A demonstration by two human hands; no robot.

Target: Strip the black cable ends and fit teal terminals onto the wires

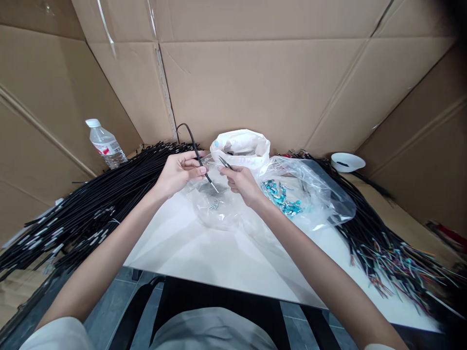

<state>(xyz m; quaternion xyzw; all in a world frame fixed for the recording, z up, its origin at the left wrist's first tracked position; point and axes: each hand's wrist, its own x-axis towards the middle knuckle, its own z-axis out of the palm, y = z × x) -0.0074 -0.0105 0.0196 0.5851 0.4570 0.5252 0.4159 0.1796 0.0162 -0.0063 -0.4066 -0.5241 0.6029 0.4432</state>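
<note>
My left hand [179, 171] grips a black cable [195, 148] that arcs up behind it, its bare tip pointing down to the right. My right hand [240, 183] pinches a small dark metal part [225, 163] close to that tip. Both hands hover over a clear plastic bag [215, 206] with a few small parts on the white table [204, 253]. A white bag [241, 145] stands open just behind my hands.
A big pile of black cables [87, 209] lies on the left, another with coloured wire ends [394, 257] on the right. A clear bag of blue parts [282, 197], a white bowl [347, 162] and a water bottle [105, 144] stand around. Cardboard walls enclose the table.
</note>
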